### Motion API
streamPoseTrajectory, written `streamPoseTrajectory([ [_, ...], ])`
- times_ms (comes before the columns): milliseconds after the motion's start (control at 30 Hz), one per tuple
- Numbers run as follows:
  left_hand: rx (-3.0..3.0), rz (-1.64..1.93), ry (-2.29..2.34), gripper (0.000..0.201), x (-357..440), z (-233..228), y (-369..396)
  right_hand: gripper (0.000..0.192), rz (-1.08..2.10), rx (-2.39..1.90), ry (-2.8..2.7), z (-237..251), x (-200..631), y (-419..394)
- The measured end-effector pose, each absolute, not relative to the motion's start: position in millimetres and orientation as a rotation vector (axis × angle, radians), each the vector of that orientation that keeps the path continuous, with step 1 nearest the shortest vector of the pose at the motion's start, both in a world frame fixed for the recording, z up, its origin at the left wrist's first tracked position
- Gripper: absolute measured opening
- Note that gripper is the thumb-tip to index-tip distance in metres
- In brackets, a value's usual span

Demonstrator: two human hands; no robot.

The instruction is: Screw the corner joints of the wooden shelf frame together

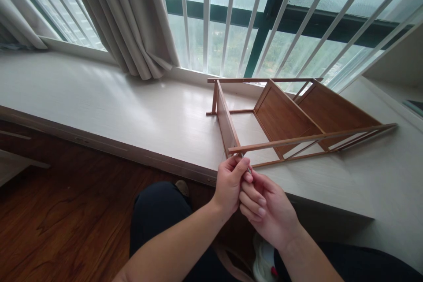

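Left forearm [175, 240], 7 o'clock | left hand [230, 185], 5 o'clock, pinching thin metallic piece [242, 156] | right hand [269, 207], 5 o'clock, curled just beside, grip unclear | brown wooden rack [287, 112], 3 o'clock, lying on pale ledge [132, 101]

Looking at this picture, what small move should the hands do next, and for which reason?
Probably a slight, careful turn of the metal piece, in line with the rail. The left hand and right hand meet around it, and its upper end seems to be at the rail's end, though the grip hides most of it.
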State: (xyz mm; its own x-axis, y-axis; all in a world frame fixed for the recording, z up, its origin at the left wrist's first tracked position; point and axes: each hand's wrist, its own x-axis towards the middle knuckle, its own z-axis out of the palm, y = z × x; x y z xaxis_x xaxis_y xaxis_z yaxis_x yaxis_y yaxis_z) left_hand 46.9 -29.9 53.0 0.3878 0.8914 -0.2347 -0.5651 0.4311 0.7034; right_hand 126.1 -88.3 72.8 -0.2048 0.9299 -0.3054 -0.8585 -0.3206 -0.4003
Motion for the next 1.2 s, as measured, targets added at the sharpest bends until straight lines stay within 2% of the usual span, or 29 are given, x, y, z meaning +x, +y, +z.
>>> streamPoseTrajectory([
  [567, 0.595, 0.97, 0.651, 0.039, 49.6, 50.6, -34.3, 0.034, 1.551, -0.918, -0.348, 74.3, 119.8, -92.7],
  [767, 0.596, 1.005, 0.599, 0.037, 51.3, 46.5, -31.6, 0.03, 1.198, -1.148, -0.67, 66.5, 123.3, -95.7],
  [1000, 0.482, 1.017, 0.507, 0.032, 52.1, 47.8, -31.6, 0.018, 0.635, -1.498, -1.198, 63.0, 130.6, -102.8],
  [1100, 0.457, 1.002, 0.494, 0.034, 52.4, 47.5, -32.2, 0.02, 0.588, -1.556, -1.243, 67.7, 131.5, -100.6],
  [1200, 0.47, 1.008, 0.503, 0.035, 52.6, 46.3, -31.9, 0.027, 0.679, -1.535, -1.157, 69.7, 130.1, -96.8],
])
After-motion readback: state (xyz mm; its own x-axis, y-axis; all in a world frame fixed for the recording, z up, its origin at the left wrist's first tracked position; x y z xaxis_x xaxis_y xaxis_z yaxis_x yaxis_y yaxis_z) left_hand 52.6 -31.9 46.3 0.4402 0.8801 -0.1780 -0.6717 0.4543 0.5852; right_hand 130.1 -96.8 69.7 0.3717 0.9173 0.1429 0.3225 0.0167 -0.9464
